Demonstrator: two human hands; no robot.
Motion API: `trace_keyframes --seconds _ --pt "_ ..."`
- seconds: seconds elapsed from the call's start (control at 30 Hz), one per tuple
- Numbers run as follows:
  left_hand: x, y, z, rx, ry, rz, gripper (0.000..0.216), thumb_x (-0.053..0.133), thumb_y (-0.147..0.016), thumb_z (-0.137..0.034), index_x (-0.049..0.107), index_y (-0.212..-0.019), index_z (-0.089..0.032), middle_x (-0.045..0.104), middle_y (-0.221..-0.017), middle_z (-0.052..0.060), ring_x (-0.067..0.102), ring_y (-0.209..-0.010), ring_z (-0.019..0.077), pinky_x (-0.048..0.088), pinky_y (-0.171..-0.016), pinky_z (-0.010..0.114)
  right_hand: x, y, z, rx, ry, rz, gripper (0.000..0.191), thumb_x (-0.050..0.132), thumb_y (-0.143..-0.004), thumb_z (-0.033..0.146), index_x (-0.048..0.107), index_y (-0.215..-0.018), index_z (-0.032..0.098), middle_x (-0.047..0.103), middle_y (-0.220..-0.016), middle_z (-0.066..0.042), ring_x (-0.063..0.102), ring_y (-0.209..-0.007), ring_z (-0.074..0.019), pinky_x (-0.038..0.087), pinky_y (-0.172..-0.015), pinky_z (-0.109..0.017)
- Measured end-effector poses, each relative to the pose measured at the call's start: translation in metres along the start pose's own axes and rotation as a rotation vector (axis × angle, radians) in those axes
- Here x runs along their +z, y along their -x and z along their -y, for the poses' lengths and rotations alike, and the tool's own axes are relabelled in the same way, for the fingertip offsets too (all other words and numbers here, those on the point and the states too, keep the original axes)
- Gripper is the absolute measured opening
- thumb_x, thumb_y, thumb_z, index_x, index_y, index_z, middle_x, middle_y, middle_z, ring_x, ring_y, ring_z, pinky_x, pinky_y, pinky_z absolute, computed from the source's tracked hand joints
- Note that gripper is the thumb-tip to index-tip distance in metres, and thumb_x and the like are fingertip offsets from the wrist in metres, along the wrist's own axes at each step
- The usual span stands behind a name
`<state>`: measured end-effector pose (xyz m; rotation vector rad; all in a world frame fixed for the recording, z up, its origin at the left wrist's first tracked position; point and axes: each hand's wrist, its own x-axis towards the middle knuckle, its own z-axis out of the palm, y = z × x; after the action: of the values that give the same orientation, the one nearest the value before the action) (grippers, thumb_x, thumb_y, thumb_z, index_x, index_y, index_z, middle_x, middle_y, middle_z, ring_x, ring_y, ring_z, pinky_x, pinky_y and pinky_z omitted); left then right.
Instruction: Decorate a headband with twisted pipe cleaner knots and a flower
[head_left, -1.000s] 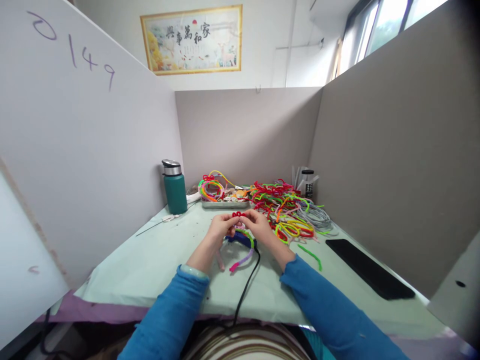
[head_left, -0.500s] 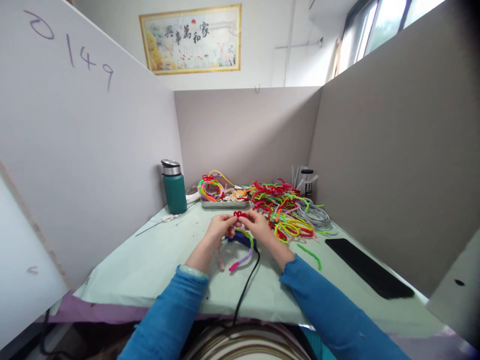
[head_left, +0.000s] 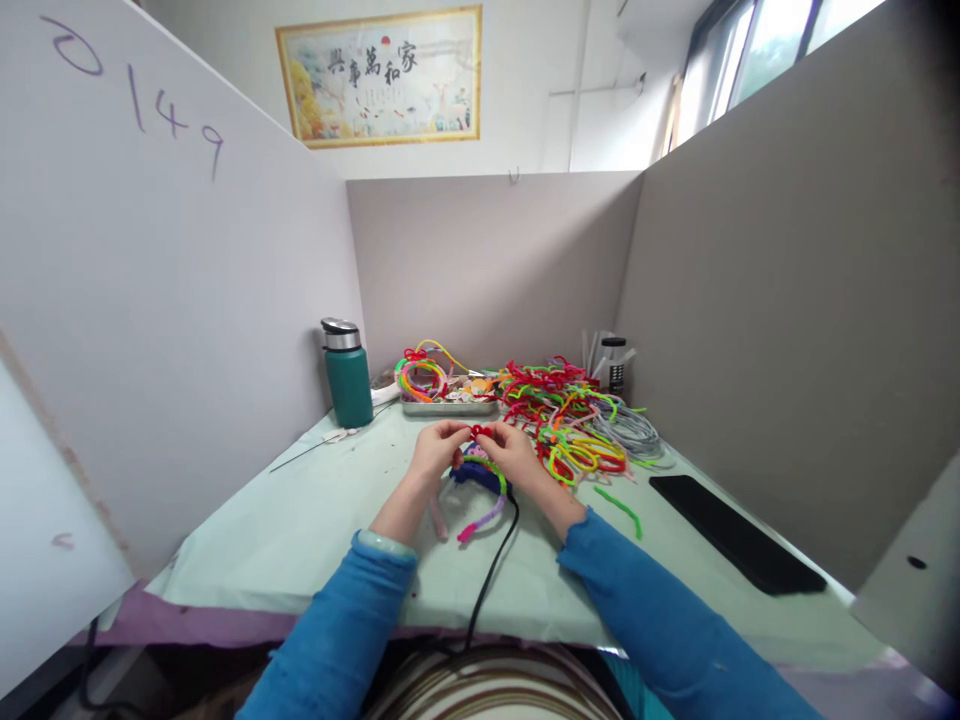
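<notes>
Both hands meet at the middle of the table. My left hand (head_left: pixel 438 450) pinches the left side of a small red looped pipe cleaner (head_left: pixel 481 432), and my right hand (head_left: pixel 511 450) pinches its right side. Below the fingers is a curved band wrapped in green, lilac and pink pipe cleaner (head_left: pixel 493 515); its upper part is partly hidden by the hands. A dark blue object (head_left: pixel 478 476) with a black cable (head_left: pixel 493 572) lies under that band. One pale pink pipe cleaner end (head_left: pixel 438 518) hangs beneath my left hand.
A green bottle (head_left: pixel 349 378) stands at the left. Behind the hands sits a metal tray (head_left: pixel 450 409) of small pieces and coiled pipe cleaners. A tangled heap of pipe cleaners (head_left: pixel 555 395) is at the back right, a black phone-like slab (head_left: pixel 735 535) at the right. Partitions (head_left: pixel 495 260) enclose the table.
The fingers have shifted slightly around the red looped pipe cleaner, and its loops look more covered. The view has moved a little; the things on the table stay put.
</notes>
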<state>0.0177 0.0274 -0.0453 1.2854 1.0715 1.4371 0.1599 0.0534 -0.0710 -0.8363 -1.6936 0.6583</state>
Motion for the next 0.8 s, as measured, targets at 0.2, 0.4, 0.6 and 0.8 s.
trace_keyframes --seconds 0.2,0.4,0.6,0.8 --pt "-0.002 -0.003 0.003 -0.014 0.059 0.025 0.026 0.073 -0.057 -0.029 0.063 -0.072 -0.011 0.053 -0.046 -0.003 0.043 -0.036 0.0062 0.031 -0.037 0.020 0.001 0.001 0.002 0.009 -0.011 0.020 0.023 0.054 -0.076 0.038 0.051 -0.065 0.018 0.047 -0.054 0.004 0.042 -0.051 -0.0108 0.033 -0.050 -0.023" --pt "0.000 -0.001 0.000 -0.001 0.077 -0.012 0.029 0.075 -0.055 -0.031 0.062 -0.072 -0.011 0.054 -0.047 -0.003 0.041 -0.034 0.0061 0.029 -0.035 0.020 0.003 0.002 0.007 0.064 -0.084 0.014 0.023 0.055 -0.074 0.040 0.051 -0.066 0.019 0.047 -0.052 0.004 0.043 -0.048 -0.0107 0.033 -0.048 -0.024" --pt "0.001 -0.001 0.001 -0.029 0.082 -0.021 0.032 0.077 -0.053 -0.030 0.063 -0.074 -0.010 0.057 -0.052 -0.001 0.040 -0.034 0.0052 0.027 -0.035 0.020 0.003 0.002 0.013 0.135 -0.187 0.019 0.021 0.058 -0.070 0.039 0.053 -0.068 0.019 0.047 -0.049 0.005 0.042 -0.045 -0.0101 0.033 -0.045 -0.023" --pt "-0.004 -0.006 0.008 -0.015 0.104 0.028 0.035 0.077 -0.053 -0.028 0.062 -0.080 -0.011 0.056 -0.053 -0.003 0.039 -0.036 0.0040 0.026 -0.036 0.019 0.000 0.002 0.017 0.146 -0.201 0.061 0.022 0.059 -0.070 0.037 0.051 -0.060 0.019 0.045 -0.045 0.005 0.041 -0.043 -0.0095 0.031 -0.043 -0.023"
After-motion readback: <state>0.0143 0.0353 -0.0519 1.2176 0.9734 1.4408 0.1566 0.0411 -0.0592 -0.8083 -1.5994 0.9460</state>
